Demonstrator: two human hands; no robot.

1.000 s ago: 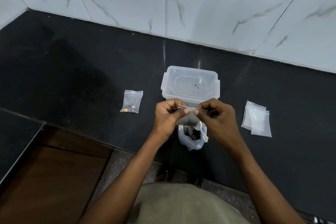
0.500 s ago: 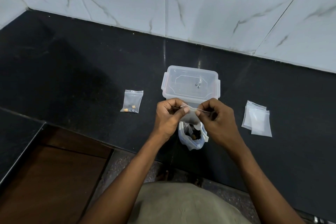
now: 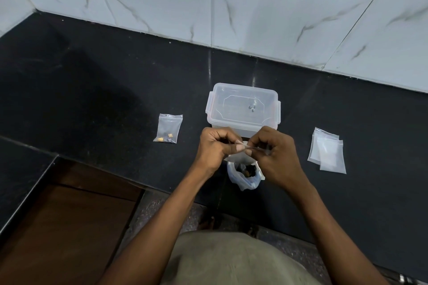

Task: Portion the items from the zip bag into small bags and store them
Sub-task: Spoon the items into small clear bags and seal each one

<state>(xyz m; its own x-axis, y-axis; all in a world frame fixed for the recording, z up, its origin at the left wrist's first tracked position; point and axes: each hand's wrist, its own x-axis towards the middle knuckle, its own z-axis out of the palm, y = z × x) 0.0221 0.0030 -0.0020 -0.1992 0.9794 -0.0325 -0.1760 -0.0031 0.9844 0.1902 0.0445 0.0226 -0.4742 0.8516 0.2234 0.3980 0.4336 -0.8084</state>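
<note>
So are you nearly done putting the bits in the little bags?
Not yet. One filled bag lies on the counter. Both hands, left and right, pinch the top of a second small bag. The zip bag still holds items, empty bags wait, and the box is closed.

A small clear plastic bag [image 3: 239, 157] is held above the open zip bag [image 3: 243, 174] of dark pieces at the black counter's front edge. A filled small bag [image 3: 168, 128] lies left, empty flat bags [image 3: 327, 154] right, a lidded clear plastic box [image 3: 243, 107] behind.
</note>
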